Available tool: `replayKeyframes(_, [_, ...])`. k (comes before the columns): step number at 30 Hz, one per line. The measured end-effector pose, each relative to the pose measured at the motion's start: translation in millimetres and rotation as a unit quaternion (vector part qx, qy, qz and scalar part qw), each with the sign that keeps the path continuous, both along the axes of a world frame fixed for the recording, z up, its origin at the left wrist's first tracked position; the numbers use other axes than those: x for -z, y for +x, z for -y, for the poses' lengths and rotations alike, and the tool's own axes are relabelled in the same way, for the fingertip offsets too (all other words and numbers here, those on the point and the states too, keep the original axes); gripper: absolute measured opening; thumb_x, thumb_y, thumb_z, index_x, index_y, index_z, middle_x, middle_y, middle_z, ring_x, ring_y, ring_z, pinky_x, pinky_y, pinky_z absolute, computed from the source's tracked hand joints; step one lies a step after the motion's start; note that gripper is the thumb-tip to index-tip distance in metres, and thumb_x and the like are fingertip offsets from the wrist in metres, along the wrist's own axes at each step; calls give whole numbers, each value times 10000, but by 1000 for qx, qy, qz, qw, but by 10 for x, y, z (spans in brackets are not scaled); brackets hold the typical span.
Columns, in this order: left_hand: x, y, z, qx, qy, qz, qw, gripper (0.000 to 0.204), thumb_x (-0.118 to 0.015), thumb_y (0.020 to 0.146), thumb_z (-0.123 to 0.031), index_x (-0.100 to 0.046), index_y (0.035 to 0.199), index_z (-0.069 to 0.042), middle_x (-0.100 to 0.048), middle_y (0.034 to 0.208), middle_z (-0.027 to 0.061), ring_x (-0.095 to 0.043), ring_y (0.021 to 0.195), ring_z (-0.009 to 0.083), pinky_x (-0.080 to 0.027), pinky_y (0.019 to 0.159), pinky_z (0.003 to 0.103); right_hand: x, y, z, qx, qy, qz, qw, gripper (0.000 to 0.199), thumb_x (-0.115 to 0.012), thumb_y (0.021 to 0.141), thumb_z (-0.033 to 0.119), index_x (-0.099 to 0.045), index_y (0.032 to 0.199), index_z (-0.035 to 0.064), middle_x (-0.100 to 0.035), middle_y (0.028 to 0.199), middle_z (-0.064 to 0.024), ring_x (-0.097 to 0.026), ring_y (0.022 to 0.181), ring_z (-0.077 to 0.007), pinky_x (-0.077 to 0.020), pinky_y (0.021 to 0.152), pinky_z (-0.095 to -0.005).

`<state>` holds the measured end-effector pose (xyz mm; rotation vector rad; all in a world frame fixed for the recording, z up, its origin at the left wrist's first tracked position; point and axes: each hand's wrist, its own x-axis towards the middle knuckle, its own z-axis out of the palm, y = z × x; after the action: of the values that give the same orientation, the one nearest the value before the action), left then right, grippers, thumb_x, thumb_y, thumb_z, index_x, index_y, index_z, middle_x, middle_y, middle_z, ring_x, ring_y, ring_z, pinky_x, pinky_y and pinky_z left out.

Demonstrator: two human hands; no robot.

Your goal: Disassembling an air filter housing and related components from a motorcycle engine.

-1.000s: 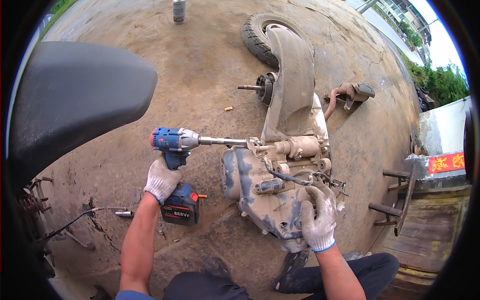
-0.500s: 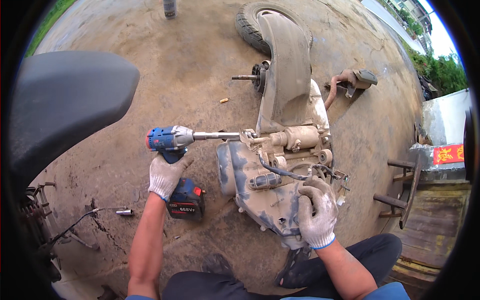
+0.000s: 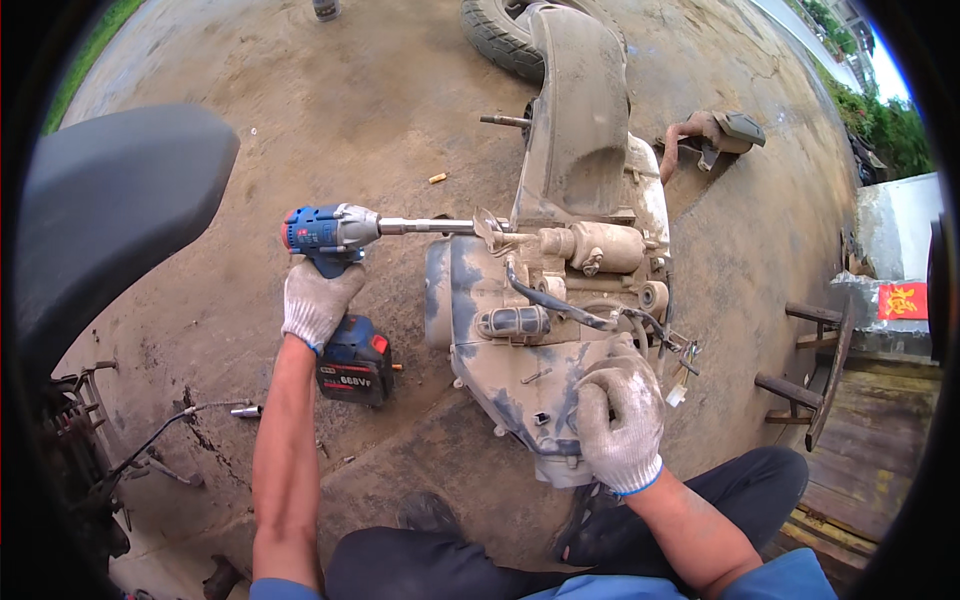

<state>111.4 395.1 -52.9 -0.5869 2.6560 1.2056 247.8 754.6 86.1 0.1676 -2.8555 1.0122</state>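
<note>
My left hand (image 3: 322,303), in a whitish knitted glove, is closed round the handle of a blue cordless impact wrench (image 3: 330,228). The wrench's long extension (image 3: 430,226) points right and meets the upper left side of a dusty scooter engine (image 3: 500,385); a bracket hides its tip. On the engine's lower right casing lies my gloved right hand (image 3: 622,415), fingers curled and thumb bent against it. Its fingertips are partly hidden beside a black hose (image 3: 565,308). A grey-brown rear fender (image 3: 583,110) extends from the engine's far end.
Beyond the fender lies a wheel (image 3: 500,45). An exhaust muffler (image 3: 735,132) rests at right. A dark seat-like panel (image 3: 130,190) juts in at left. A loose socket (image 3: 246,411) lies on the concrete. Near the right wall stands a wooden stool (image 3: 825,370).
The view has shifted, so most things sit higher in the picture. My left hand still holds the wrench against the engine. My right hand stays on the casing, its fingers slightly more curled.
</note>
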Motion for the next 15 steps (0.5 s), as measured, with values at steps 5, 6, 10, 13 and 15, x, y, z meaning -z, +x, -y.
replayKeyframes(5, [60,-340,99,46,-3,-36,998,409,-825,823,-386,-799,959,-2,-793,811,165,-809,836,310,-610,779,431,6,-31,7,11,-24,19,999,12,-701,872,21,-703,879,30,-704,913,-154,-681,951,-417,-524,1031,-542])
replayKeyframes(6, [64,-361,113,47,-5,-38,998,409,-825,823,-386,-799,959,-2,-793,811,165,-809,836,310,-610,779,431,-2,-27,15,9,-20,17,1000,12,-701,869,20,-703,877,28,-704,906,-153,-679,940,-416,-527,1024,-539])
replayKeyframes(10, [39,-370,128,42,10,9,999,429,-824,807,-405,-797,949,-1,-784,794,155,-800,803,296,-606,762,422,-7,-15,36,15,-24,20,999,14,-697,866,15,-701,873,26,-700,893,-152,-673,905,-407,-535,1000,-530])
replayKeyframes(13, [65,-313,102,41,37,5,998,327,-821,837,-351,-772,884,-31,-704,679,71,-722,619,194,-552,595,371,26,-34,26,15,-23,11,1000,15,-695,862,7,-696,863,23,-689,876,-159,-662,870,-396,-541,960,-520])
replayKeyframes(15, [6,-289,45,42,48,25,998,324,-820,844,-346,-772,890,-29,-699,677,68,-718,610,193,-555,589,371,36,-46,31,16,-4,-36,999,34,-697,846,8,-695,817,25,-683,836,-158,-652,818,-384,-517,785,-490])
